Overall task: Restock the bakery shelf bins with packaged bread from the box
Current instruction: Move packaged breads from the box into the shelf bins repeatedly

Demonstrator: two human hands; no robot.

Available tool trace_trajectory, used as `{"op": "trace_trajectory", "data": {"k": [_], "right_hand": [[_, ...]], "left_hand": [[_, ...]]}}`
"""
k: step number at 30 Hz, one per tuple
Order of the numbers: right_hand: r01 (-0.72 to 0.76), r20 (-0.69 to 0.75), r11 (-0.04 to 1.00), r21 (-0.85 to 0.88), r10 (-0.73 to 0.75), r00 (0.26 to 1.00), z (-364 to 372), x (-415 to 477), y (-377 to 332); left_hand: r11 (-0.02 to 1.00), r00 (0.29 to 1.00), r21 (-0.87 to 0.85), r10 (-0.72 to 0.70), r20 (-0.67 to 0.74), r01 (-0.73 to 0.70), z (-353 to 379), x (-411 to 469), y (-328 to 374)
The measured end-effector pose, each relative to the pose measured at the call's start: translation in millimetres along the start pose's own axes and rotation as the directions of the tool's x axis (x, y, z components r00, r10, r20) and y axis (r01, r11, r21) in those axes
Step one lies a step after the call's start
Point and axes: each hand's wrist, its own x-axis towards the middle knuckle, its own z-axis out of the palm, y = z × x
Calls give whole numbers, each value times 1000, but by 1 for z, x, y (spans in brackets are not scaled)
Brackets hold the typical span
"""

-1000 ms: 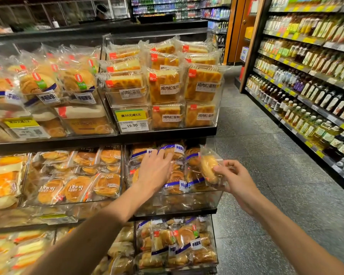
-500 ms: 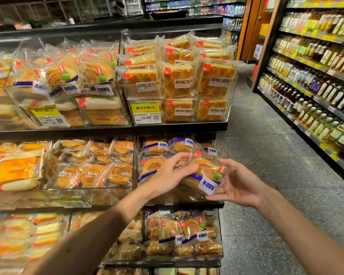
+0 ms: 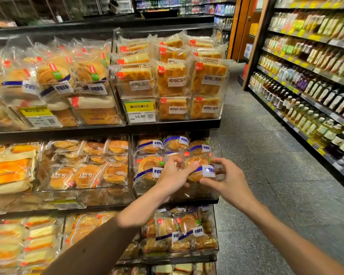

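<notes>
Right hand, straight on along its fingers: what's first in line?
The right hand points left into the bread pack it pinches, so that comes first. Past it, probably the left hand, which grips the same pack; depth is unclear.

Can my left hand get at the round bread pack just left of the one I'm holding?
Probably yes: the neighbouring pack sits right beside the left hand, nothing between. It must first release the held pack, which the right hand also grips.
</notes>
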Motion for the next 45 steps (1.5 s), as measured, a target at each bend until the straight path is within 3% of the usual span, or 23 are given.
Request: {"op": "trace_trajectory", "data": {"k": [2, 3, 6, 10, 16, 21, 25, 31, 35, 41, 45], "right_hand": [[25, -83, 999, -43, -28, 996, -2, 10, 2], [14, -113, 999, -51, -20, 993, -5, 15, 1], [-17, -162, 994, -106, 0, 987, -10, 32, 0], [28, -205, 988, -150, -59, 977, 0, 52, -4], [101, -91, 932, -347, -141, 986, 16, 77, 9], [41, -226, 789, -613, -225, 948, 29, 96, 27], [-39, -281, 748, -663, -200, 939, 30, 108, 24], [-95, -308, 743, -662, -154, 939, 33, 117, 22], [-66, -243, 757, -650, -124, 962, 28, 115, 24], [-69, -259, 819, -570, -100, 961, 25, 86, 20], [-99, -243, 842, -530, -39, 969, 29, 65, -6]], "left_hand": [[996, 999, -89, 9, 42, -5, 5, 6, 9], [998, 997, -37, 46, 59, -44, 6, 11, 13], [935, 983, 308, 152, 99, -176, 9, 28, 19], [760, 959, 608, 283, 10, -230, 14, 47, 22], [665, 941, 718, 337, -43, -205, 17, 68, 15], [537, 895, 819, 441, -69, -201, 24, 77, 16], [485, 874, 856, 478, -87, -180, 32, 87, 15], [466, 886, 851, 463, -2, -242, 31, 91, 15], [570, 915, 784, 404, -6, -246, 21, 82, 11], [609, 945, 741, 309, 108, -284, 10, 69, 17], [654, 918, 683, 393, 59, -324, -15, 49, 38]]}}
